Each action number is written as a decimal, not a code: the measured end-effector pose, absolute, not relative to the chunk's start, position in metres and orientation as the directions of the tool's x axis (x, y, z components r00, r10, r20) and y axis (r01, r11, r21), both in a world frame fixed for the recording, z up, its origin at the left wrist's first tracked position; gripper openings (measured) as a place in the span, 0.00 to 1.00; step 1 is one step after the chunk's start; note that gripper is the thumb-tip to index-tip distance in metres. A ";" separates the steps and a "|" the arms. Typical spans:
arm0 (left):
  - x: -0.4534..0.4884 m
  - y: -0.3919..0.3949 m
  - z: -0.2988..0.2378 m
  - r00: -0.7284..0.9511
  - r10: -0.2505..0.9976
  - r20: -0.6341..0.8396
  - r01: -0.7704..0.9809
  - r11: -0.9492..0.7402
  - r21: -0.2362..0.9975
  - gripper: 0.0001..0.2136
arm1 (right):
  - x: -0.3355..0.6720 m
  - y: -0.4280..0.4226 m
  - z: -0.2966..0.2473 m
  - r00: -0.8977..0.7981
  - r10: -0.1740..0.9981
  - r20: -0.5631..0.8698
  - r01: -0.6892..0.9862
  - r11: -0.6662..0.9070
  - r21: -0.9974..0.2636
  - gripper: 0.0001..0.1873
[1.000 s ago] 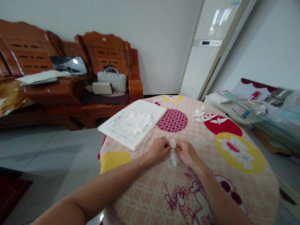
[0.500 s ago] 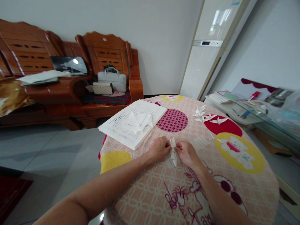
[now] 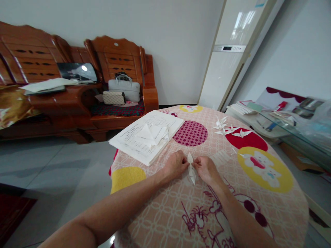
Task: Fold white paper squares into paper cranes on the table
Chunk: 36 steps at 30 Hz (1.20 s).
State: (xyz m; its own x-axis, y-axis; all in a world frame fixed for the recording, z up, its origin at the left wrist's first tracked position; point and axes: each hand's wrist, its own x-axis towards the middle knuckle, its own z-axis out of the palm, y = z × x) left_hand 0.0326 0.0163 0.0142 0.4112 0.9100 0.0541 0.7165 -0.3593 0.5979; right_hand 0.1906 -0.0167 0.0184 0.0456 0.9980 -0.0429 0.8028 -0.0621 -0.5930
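A narrow folded white paper (image 3: 191, 172), pointed at both ends, is pinched between my two hands just above the tablecloth. My left hand (image 3: 177, 163) grips its left edge with thumb and fingertips. From the other side, my right hand (image 3: 206, 168) has its fingers closed on the right edge. Several finished paper cranes (image 3: 224, 127) sit together toward the far right of the table. Left of my hands lies a stack of printed sheets (image 3: 129, 139), with some folded paper pieces (image 3: 150, 135) on top.
The round table wears a patterned tablecloth (image 3: 160, 206). To the right stands a glass-topped side table (image 3: 287, 127) with papers and items. Behind are wooden chairs (image 3: 121, 51) holding bags (image 3: 126, 88), and a tall white air conditioner (image 3: 219, 72).
The folded paper's upper end, which looked split and jagged, now shows as a single narrow point. Both hands stay in nearly the same place.
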 end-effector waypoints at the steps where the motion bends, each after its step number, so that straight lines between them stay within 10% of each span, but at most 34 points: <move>1: 0.032 0.016 0.014 0.409 0.911 0.053 0.719 -0.358 0.596 0.05 | 0.190 -0.017 0.019 0.054 0.997 -0.049 0.802 -0.072 -0.593 0.09; 12: 0.033 0.014 0.007 0.433 0.890 0.141 0.701 -0.430 0.569 0.04 | 0.189 -0.014 0.015 0.090 0.995 -0.042 0.853 -0.099 -0.513 0.07; 18: 0.026 0.013 0.003 0.696 0.630 0.344 0.446 -0.756 0.479 0.08 | 0.193 -0.013 0.013 0.064 0.998 0.000 0.810 -0.052 -0.584 0.07; 36: 0.011 0.013 0.007 0.856 0.462 0.234 0.349 -0.848 0.398 0.11 | 0.201 -0.014 0.008 0.044 0.991 -0.127 0.632 -0.126 -0.765 0.03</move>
